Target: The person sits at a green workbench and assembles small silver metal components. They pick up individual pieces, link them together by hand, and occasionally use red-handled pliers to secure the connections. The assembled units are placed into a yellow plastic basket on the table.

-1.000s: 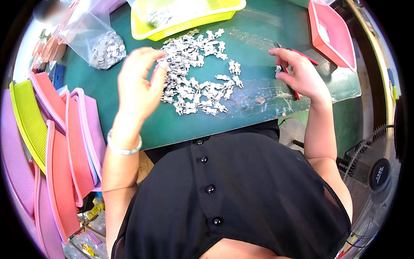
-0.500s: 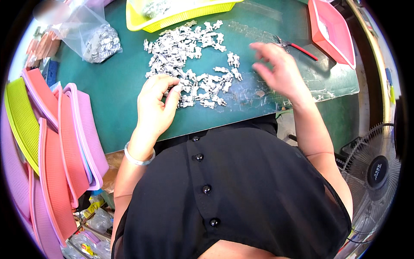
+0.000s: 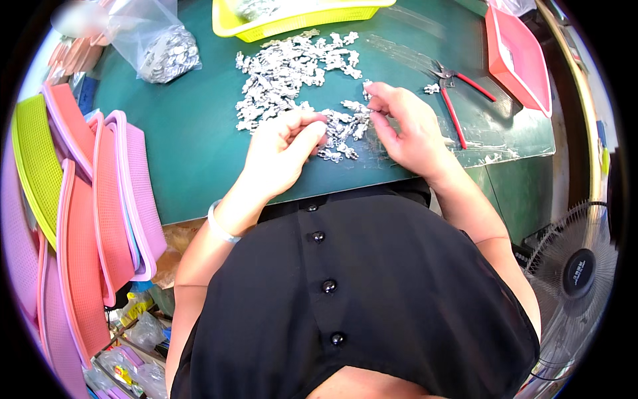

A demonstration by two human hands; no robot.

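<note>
Many small silver metal charms [image 3: 282, 76], each shaped like a little figure, lie in a loose heap on the green table. A smaller cluster [image 3: 342, 126] sits between my two hands. My left hand [image 3: 282, 149] is at the cluster's left edge, fingers curled in and thumb against them; what they hold, if anything, is hidden. At the cluster's right side my right hand [image 3: 409, 126] pinches with thumb and forefinger at a small silver metal charm. Beyond it lie red-handled pliers [image 3: 458, 86], handles spread, with one single charm [image 3: 430, 88] beside their jaws.
A yellow-green basket [image 3: 299, 25] stands at the table's far side, a pink basket [image 3: 518, 66] at the far right. A clear bag of metal pieces [image 3: 169, 56] lies far left. Stacked coloured baskets [image 3: 83, 266] crowd the left; a fan [image 3: 578, 272] stands at right.
My right hand has come left and nearer, away from the pliers to the charms, uncovering the single charm and second plier handle. My left hand has shifted right to the small cluster.
</note>
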